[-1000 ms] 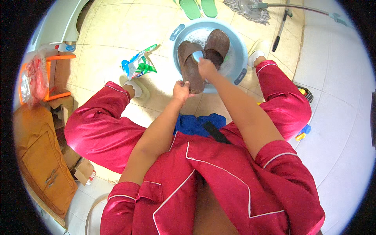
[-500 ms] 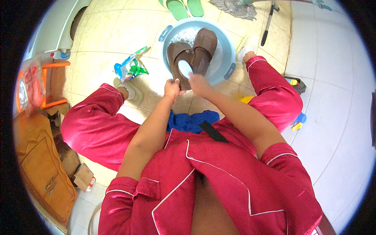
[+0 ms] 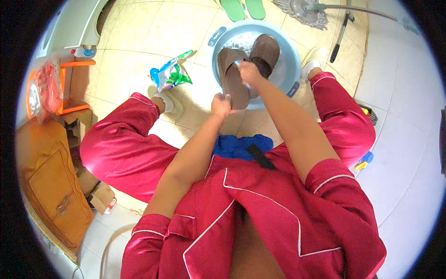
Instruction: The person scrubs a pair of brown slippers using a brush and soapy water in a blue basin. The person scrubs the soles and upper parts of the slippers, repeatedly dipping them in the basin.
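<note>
My left hand (image 3: 221, 106) is closed around the heel end of a brown slipper (image 3: 236, 89), which it holds tilted over the near rim of a round light-blue basin (image 3: 293, 51). In my closed right hand (image 3: 250, 74) is a pale blue brush (image 3: 238, 63), mostly covered by the fingers. The brush is at the slipper's strap opening; its bristles are hidden. A second brown slipper (image 3: 266, 50) lies in the basin, partly behind the right hand, with sudsy water (image 3: 246, 39) around it.
A green-and-blue plastic packet (image 3: 172, 74) lies on the tiles left of the basin. Green slippers (image 3: 232, 9) and a mop head (image 3: 304, 11) are beyond it. A black-handled stick (image 3: 338, 44) lies at right, and an orange stool (image 3: 74, 108) stands at left.
My right hand has moved the brush forward along the slipper, from its heel half to the strap. The whole view has shifted, so things appear farther right. The left hand keeps its hold.
</note>
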`<state>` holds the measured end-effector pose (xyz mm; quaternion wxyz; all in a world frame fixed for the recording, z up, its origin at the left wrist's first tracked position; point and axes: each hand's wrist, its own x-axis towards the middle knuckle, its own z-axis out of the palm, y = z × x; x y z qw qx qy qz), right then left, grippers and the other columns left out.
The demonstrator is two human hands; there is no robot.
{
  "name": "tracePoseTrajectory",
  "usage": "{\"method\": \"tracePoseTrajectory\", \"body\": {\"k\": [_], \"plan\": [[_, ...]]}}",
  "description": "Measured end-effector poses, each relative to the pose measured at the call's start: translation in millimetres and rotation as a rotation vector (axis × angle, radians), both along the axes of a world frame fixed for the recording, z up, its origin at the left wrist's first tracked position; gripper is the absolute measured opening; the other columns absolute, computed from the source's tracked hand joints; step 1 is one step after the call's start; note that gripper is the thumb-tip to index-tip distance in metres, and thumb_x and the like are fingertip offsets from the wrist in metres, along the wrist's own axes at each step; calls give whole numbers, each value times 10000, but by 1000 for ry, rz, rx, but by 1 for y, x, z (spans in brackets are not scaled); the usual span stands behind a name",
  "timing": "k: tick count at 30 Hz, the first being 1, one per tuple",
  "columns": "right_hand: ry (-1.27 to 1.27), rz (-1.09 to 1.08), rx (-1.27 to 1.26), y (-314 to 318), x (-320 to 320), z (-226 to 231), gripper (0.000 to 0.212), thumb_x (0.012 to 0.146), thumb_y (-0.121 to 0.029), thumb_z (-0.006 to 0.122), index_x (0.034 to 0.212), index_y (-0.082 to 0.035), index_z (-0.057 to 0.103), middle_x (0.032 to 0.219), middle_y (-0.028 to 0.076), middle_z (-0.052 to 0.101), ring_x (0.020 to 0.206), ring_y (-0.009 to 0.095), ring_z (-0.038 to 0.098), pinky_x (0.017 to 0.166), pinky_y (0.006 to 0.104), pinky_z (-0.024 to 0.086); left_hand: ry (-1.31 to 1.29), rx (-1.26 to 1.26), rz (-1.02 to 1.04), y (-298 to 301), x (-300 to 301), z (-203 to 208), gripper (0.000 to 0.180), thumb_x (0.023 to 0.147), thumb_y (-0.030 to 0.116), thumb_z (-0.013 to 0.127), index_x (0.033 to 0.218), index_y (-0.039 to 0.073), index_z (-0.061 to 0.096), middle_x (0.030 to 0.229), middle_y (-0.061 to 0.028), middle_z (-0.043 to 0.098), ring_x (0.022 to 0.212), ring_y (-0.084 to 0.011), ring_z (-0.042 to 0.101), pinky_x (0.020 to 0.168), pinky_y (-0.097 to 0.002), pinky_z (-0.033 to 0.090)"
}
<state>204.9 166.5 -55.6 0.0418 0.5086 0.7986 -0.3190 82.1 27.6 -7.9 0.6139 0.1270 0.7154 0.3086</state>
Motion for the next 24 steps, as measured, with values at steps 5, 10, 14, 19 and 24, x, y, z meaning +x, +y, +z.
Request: {"method": "tracePoseTrajectory", "body": {"k": [5,10,14,19,24], "plan": [[352,-242,-324,-79,21,63,342,882,-236,440,1182,-90,516,734,144,587,488,219,529,475,372,461,-4,25,-18,-1,-2,2,358,888,165,495,1083,-129,436,952,-204,548,731,-267,618,536,-294,581],[307,-249,-618,-125,56,139,408,901,-271,423,1286,-140,452,687,124,566,407,162,494,404,353,449,-305,40,-17,-7,-15,1,349,848,102,524,1070,-148,424,974,-202,557,739,-263,628,603,-320,580],[167,-337,-711,-128,52,165,399,907,-254,414,1282,-121,454,716,150,593,475,233,551,474,383,475,-384,93,-93,-10,-19,4,362,792,-19,539,1098,-130,380,974,-216,564,752,-269,634,601,-321,566],[431,-49,149,-112,45,53,324,860,-200,448,1125,-45,552,849,233,610,781,401,590,689,467,477,-349,15,-154,-2,-19,27,428,795,-24,538,1138,-93,291,984,-228,559,770,-279,638,608,-336,566],[138,-218,53,-58,1,38,291,849,-181,386,1000,-30,583,972,234,596,876,422,574,768,496,460,-338,-2,-76,-7,-16,-1,469,801,-17,545,1151,-58,237,1030,-226,514,751,-304,638,595,-361,568]]}}
